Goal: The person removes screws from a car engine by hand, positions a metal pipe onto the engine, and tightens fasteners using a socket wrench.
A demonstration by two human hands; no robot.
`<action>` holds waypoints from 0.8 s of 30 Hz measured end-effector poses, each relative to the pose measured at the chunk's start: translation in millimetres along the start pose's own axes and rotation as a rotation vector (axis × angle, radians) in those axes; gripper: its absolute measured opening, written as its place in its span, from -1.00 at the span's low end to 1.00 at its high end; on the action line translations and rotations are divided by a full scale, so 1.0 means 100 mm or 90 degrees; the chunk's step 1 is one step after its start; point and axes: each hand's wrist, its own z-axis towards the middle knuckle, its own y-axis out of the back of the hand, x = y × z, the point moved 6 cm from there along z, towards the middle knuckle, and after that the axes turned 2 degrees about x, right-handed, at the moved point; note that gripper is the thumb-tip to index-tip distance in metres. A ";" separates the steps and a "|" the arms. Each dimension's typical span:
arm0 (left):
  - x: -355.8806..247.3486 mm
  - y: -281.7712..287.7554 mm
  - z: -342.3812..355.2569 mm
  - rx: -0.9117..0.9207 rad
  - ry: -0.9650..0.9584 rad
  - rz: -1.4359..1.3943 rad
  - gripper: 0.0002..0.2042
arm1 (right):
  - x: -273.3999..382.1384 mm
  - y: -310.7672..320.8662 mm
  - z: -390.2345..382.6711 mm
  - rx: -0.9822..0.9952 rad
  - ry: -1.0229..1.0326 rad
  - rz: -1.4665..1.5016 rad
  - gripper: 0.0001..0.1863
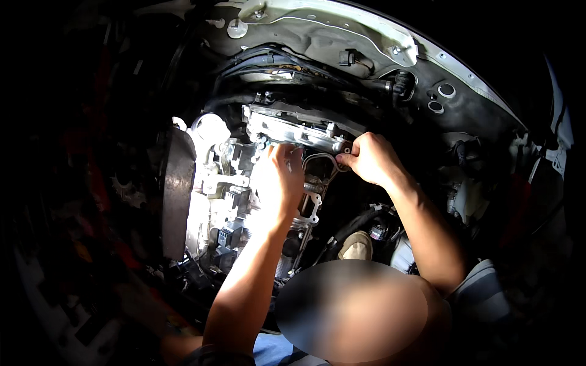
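Both my hands work at the engine (235,183). My left hand (281,174), brightly lit, has its fingers bent down against the near edge of a long silver cast part (299,131); its fingertips are partly hidden. At the right end of that part, my right hand (372,158) is closed, with thumb and fingers drawn together. Whatever lies between them is too small to name. Beside the right thumb runs a thin, pale looped strip (320,157). Below it sits a metal flange (312,207) with a rectangular opening.
Black hoses and wires (274,58) cross behind the engine, under the pale body panel (332,15). A curved grey metal shield (179,195) stands left of the engine. Nearer, a thick black hose (354,227) and a beige rounded object (356,247) lie to the right.
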 end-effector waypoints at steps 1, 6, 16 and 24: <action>0.00 -0.03 0.06 0.001 0.005 -0.007 -0.81 | -0.01 0.01 0.01 -0.042 0.030 0.022 -0.64; 0.20 -0.18 0.20 0.169 0.280 -0.071 -0.68 | 0.03 0.01 0.03 0.005 -0.015 -0.038 -0.72; 0.25 -0.15 0.31 0.225 0.312 -0.051 -0.67 | 0.27 0.01 -0.01 -0.041 0.021 -0.132 -0.77; 0.24 0.12 -0.32 -0.061 0.099 -0.051 -0.74 | 0.74 0.12 0.05 -0.054 0.129 -0.047 -0.74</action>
